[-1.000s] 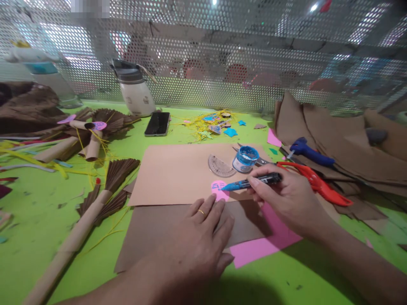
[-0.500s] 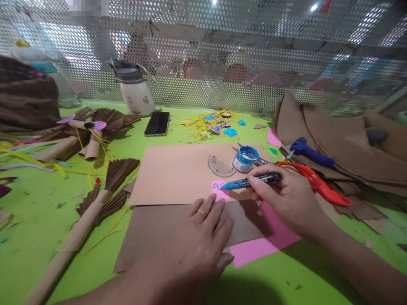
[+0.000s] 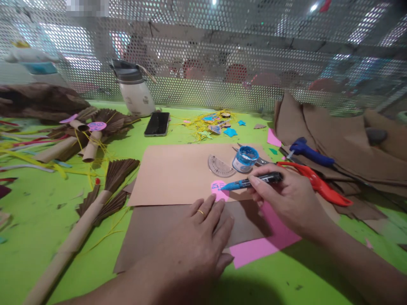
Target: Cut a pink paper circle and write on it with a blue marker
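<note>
My right hand [image 3: 282,195] grips a blue paint marker [image 3: 243,184], its tip on a small pink paper circle [image 3: 220,193] that bears blue strokes. My left hand [image 3: 206,233] lies flat, fingers stretched out, with fingertips at the circle's lower edge. Under the circle is a tan paper sheet [image 3: 168,173], overlapping a darker brown sheet [image 3: 152,228]. A pink sheet [image 3: 263,250] pokes out below my right hand. Just beyond the marker stand an open blue paint jar [image 3: 245,159] and a clear protractor [image 3: 221,165].
Red-handled scissors [image 3: 318,182] and a blue-handled tool [image 3: 311,152] lie right, before stacked brown paper [image 3: 337,140]. Behind are a phone [image 3: 157,124], a bottle [image 3: 135,91] and blue stars [image 3: 230,132]. A paper-tube figure [image 3: 85,220] lies left. At far left rests a blurred brown shape [image 3: 38,101].
More blue strokes show on the pink circle, and the marker tip has shifted slightly. The brown shape at far left has moved lower and stretched rightward. My left hand stays put.
</note>
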`<state>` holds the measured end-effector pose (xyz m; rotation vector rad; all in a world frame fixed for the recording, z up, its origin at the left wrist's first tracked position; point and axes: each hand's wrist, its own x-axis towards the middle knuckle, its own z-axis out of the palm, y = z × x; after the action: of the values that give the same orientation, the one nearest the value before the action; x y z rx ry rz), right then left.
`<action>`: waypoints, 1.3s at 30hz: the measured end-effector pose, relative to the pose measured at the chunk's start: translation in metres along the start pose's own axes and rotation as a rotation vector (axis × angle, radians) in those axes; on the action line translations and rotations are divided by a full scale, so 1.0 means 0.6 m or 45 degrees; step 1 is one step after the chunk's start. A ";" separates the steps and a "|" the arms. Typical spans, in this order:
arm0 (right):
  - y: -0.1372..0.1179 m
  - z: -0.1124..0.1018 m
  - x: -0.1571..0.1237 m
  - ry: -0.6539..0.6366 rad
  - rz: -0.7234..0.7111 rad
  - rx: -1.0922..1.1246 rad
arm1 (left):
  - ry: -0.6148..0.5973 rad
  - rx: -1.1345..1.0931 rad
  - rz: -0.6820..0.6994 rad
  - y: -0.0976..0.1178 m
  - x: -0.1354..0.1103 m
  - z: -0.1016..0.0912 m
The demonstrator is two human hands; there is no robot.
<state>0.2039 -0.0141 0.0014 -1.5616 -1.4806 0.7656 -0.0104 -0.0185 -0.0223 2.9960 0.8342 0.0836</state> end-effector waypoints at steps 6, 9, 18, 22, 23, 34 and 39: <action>0.003 0.003 0.001 0.021 0.005 0.052 | 0.012 -0.025 0.010 -0.002 -0.001 0.005; 0.009 0.001 0.005 -0.028 -0.049 -0.020 | 0.017 -0.038 0.006 -0.003 -0.001 0.006; 0.002 0.000 0.000 -0.030 -0.052 -0.044 | -0.015 -0.086 0.000 -0.004 -0.002 0.005; 0.002 -0.004 0.002 0.072 -0.067 0.049 | -0.025 -0.061 0.007 -0.004 0.000 0.002; 0.003 -0.006 0.003 0.086 -0.099 0.045 | -0.024 -0.045 0.004 -0.003 0.000 0.001; 0.004 -0.005 0.002 0.111 -0.146 -0.043 | 0.012 -0.053 -0.030 0.003 -0.005 -0.006; 0.007 -0.001 0.003 0.040 -0.087 0.028 | 0.030 -0.046 -0.016 0.003 -0.004 -0.005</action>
<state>0.2069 -0.0123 -0.0020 -1.4921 -1.4899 0.7124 -0.0115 -0.0211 -0.0190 2.9618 0.8441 0.1323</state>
